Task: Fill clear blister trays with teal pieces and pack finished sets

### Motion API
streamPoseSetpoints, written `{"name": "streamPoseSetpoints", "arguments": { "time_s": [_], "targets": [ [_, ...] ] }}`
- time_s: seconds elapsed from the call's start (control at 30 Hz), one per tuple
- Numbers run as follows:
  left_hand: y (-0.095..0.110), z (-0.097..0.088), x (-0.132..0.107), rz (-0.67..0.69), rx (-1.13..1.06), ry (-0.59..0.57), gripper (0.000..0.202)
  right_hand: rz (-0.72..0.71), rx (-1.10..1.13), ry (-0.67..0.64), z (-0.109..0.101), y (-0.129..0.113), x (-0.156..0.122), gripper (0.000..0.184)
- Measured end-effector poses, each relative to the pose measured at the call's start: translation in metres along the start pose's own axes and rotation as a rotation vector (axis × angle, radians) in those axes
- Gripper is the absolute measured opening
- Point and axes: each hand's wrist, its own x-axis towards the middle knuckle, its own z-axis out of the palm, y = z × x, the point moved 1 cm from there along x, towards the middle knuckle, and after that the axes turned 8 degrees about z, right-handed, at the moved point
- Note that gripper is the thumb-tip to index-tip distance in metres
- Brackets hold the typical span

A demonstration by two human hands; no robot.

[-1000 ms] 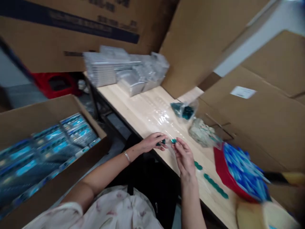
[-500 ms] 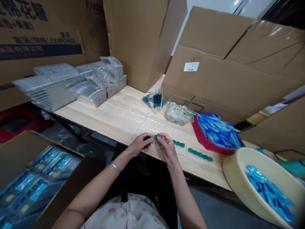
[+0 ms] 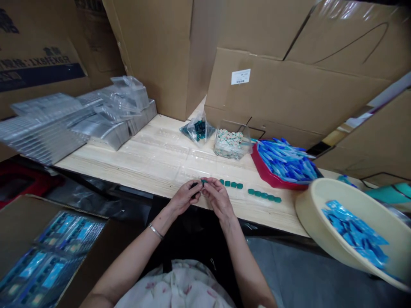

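Note:
In the head view, my left hand [image 3: 186,196] and my right hand [image 3: 218,198] meet over the table's front edge. Their fingertips pinch a small green piece [image 3: 203,182] between them. Dark pieces [image 3: 194,185] also show in the curled fingers of my left hand, partly hidden. Just right of my right hand lies a short row of green pieces [image 3: 233,185], and beyond it a second row [image 3: 264,195]. Clear plastic trays [image 3: 192,164], hard to make out against the wood, lie flat beyond my hands.
A bag of dark green pieces [image 3: 199,130], a clear box of pale pieces [image 3: 229,145] and a red tray of blue packets [image 3: 285,162] stand behind. A cream basin [image 3: 305,209] is at right. Stacked clear trays [image 3: 105,115] and an open carton [image 3: 93,239] are left.
The whole view has shifted, so the table's things sit farther left in it. Both hands remain together, pinching a green piece, with the fingertips slightly turned.

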Motion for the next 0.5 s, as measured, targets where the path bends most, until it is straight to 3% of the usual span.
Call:
{"name": "streamPoseSetpoints", "arguments": {
  "time_s": [0.17,0.4,0.5],
  "targets": [
    [-0.006,-0.003,-0.002,-0.010,0.024,0.009,0.039,-0.081,-0.037,0.101,-0.002,0.006,-0.004,0.027],
    [-0.015,-0.001,-0.007,-0.053,0.008,0.047,0.040,0.000,0.033,0.150,-0.009,0.021,-0.015,0.022],
    [-0.018,0.001,-0.006,-0.042,-0.027,0.074,0.041,-0.026,-0.075,0.188,-0.016,0.018,-0.016,0.019]
  ]
}}
